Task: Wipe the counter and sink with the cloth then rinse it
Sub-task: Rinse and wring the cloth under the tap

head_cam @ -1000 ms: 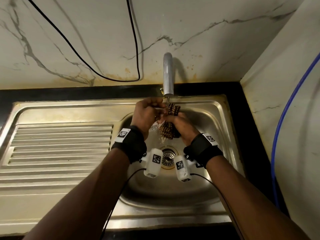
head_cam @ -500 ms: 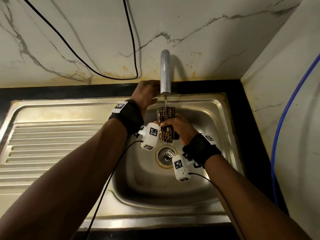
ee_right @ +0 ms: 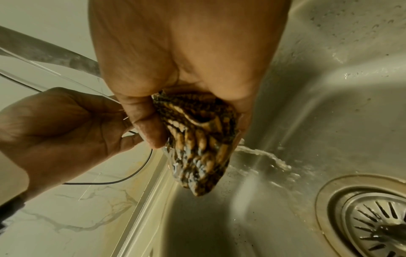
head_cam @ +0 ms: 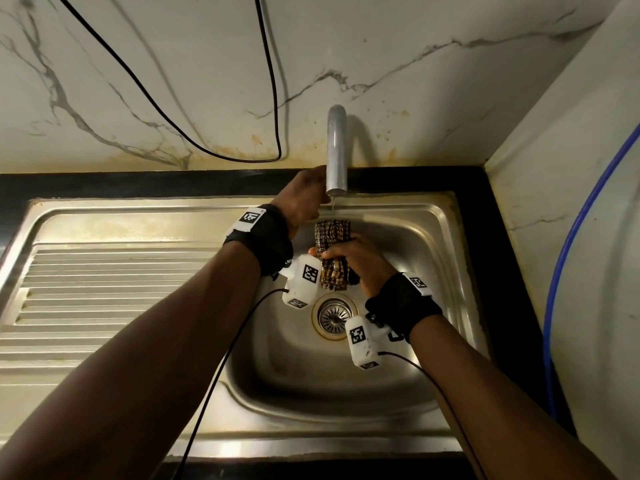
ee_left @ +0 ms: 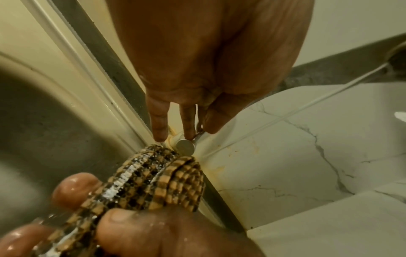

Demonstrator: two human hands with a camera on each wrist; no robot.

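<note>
Right hand point(head_cam: 353, 258) clamped around the cloth point(head_cam: 332, 251): fingers and thumb wrapped round its middle, bunched into a roll. Cloth is brown/black checked, wet, held upright above the sink point(head_cam: 398, 382) basin, top end just below the tap spout point(head_cam: 336, 157). Thin trickle of water runs from the spout toward the cloth. In the right wrist view, water drips off the cloth's lower end point(ee_right: 197, 153) onto the basin floor near the drain strainer point(ee_right: 377, 219).

Left hand point(head_cam: 301, 199) is at the back of the sink beside the spout. Left wrist view: fingers point(ee_left: 159, 121) extended down to the tap base, tips at a small round metal knob point(ee_left: 185, 145); can't tell whether they grip it or only touch. Hands are close, not touching each other.

Black cable point(head_cam: 270, 81) hangs on the marble wall behind. Blue hose point(head_cam: 568, 258) runs along the right wall. Ribbed drainboard point(head_cam: 104, 299) to the left.
</note>
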